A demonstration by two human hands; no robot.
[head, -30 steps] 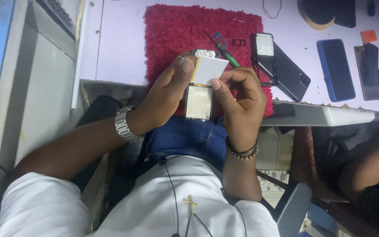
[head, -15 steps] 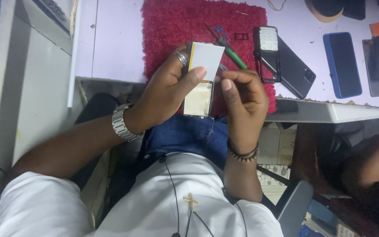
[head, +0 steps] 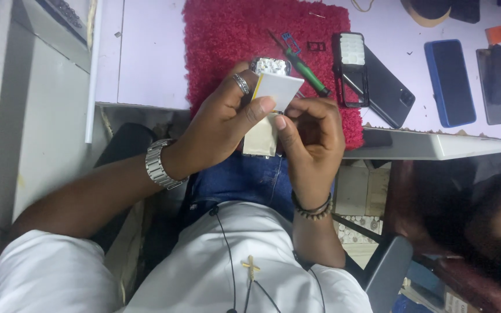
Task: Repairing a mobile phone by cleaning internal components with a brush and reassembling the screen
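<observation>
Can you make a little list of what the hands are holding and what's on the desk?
left hand: pinches the white flat piece
right hand: grips the phone part from the other side
under the hands: red fuzzy mat
on the mat: green screwdriver
on the desk: black phone, blue phone

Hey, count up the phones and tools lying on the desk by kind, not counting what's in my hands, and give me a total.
Phones with dark backs: 2, one by the mat, one at the right edge
Blue phone: 1
Opened phone frame on the red mat: 1
Green-handled screwdriver: 1
Total: 5
</observation>
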